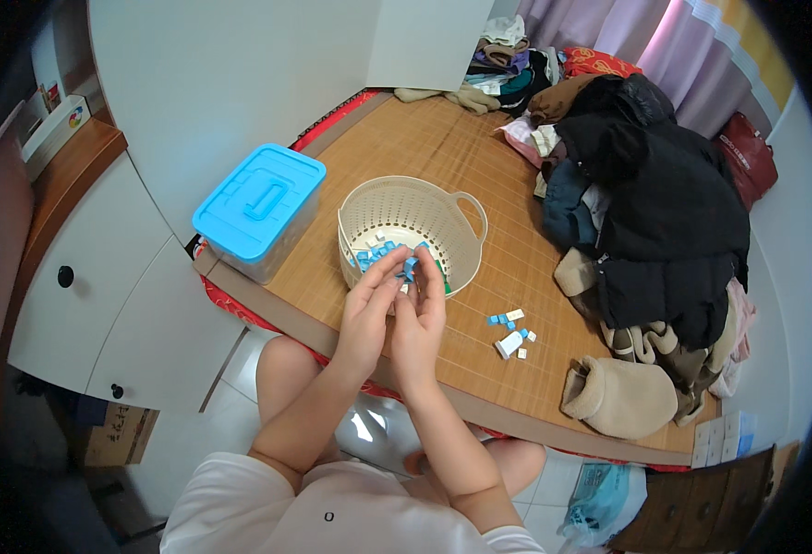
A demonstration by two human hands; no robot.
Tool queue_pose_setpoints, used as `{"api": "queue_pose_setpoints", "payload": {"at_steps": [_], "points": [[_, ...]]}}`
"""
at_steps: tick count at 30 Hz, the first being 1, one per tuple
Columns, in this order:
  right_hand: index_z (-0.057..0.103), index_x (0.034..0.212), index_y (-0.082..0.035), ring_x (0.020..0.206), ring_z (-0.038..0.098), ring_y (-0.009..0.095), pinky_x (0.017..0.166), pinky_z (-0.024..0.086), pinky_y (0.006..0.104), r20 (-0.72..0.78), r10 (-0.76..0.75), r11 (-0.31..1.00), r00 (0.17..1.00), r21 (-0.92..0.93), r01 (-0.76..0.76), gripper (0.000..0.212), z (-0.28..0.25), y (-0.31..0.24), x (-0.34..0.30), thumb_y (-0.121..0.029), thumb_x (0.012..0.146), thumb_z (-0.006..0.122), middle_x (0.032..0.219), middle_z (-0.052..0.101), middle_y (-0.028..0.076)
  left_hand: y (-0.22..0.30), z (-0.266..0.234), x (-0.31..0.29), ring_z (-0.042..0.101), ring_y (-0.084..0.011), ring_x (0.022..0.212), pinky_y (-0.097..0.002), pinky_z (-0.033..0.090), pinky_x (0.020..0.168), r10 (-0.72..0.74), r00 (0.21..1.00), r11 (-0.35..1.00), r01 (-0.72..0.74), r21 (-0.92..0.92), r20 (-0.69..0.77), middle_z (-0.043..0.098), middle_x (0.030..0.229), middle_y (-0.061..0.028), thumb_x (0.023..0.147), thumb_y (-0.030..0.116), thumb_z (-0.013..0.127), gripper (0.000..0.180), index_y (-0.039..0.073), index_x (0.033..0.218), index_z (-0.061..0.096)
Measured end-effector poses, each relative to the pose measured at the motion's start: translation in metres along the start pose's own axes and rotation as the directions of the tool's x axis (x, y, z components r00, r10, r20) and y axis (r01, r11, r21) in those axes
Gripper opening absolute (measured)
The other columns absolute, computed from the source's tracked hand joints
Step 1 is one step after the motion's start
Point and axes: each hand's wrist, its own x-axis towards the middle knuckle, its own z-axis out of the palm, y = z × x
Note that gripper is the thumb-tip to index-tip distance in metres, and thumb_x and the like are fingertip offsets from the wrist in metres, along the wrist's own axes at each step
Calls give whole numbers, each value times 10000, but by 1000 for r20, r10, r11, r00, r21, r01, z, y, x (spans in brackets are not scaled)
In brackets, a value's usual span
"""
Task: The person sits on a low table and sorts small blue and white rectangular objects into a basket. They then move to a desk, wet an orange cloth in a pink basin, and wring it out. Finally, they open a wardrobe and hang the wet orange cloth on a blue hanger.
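Note:
My left hand (366, 314) and my right hand (420, 323) meet over the near edge of a cream perforated basket (397, 198) with loop handles. Between their fingertips is a small blue toy building block (410, 268), curved in outline; both hands are closed on it. My fingers partly cover it. Inside the basket lie more blue and white building blocks (374, 255), and a green piece (443, 275) shows beside my right fingers. To the right of the basket, a small cluster of blue and white blocks (509, 344) rests on the bamboo mat (498, 249).
A clear box with a blue lid (258, 198) stands left of the basket. Along the right lie a black jacket (665, 212), piled clothes (508, 69) and a beige fleece item (623, 397). A white cabinet (101, 277) is at left, a blue plastic bag (595, 503) on the floor.

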Motion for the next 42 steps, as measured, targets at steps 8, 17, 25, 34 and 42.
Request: {"api": "queue_pose_setpoints", "payload": {"at_steps": [8, 17, 25, 34, 42], "points": [[293, 1354, 21, 1312, 289, 207, 1092, 214, 328, 5, 22, 999, 1000, -31, -22, 527, -8, 4, 0, 102, 840, 374, 1413, 280, 158, 2, -1, -2, 407, -188, 1232, -309, 309, 1028, 86, 996, 986, -84, 146, -5, 455, 1308, -141, 911, 42, 347, 394, -55, 1287, 415], [297, 1349, 21, 1308, 295, 204, 1098, 204, 347, -69, 56, 998, 996, 19, -55, 526, -34, -9, -14, 99, 836, 381, 1398, 301, 140, -7, 21, -16, 417, -201, 1232, -320, 283, 1054, 65, 994, 978, -81, 191, 86, 467, 1299, -153, 892, 10, 357, 391, -58, 1270, 434], [317, 1338, 9, 1311, 287, 216, 1095, 201, 365, -262, 50, 996, 964, -54, -67, 538, -91, 1, -33, 97, 811, 382, 1375, 331, 134, -62, 48, -29, 440, -180, 1202, -296, 323, 1022, -163, 960, 979, 129, 158, 227, 491, 1275, -132, 882, -9, 365, 388, -61, 1256, 454], [330, 1328, 1, 1237, 393, 207, 1016, 330, 296, -472, 101, 989, 876, -48, -140, 491, -158, 33, -63, 75, 845, 375, 1335, 391, 125, -130, 69, -43, 476, -140, 1125, -255, 391, 937, -458, 839, 883, 392, 258, 292, 497, 1243, -103, 901, 17, 377, 370, -36, 1257, 463], [265, 1362, 30, 1311, 283, 236, 1052, 258, 326, -514, 43, 983, 857, -131, -128, 610, -191, 53, -71, 102, 769, 394, 1411, 285, 163, -181, 65, -37, 437, -170, 1189, -269, 358, 974, -259, 924, 876, 103, 471, 280, 457, 1298, -120, 892, 23, 388, 398, -38, 1283, 434]]}}
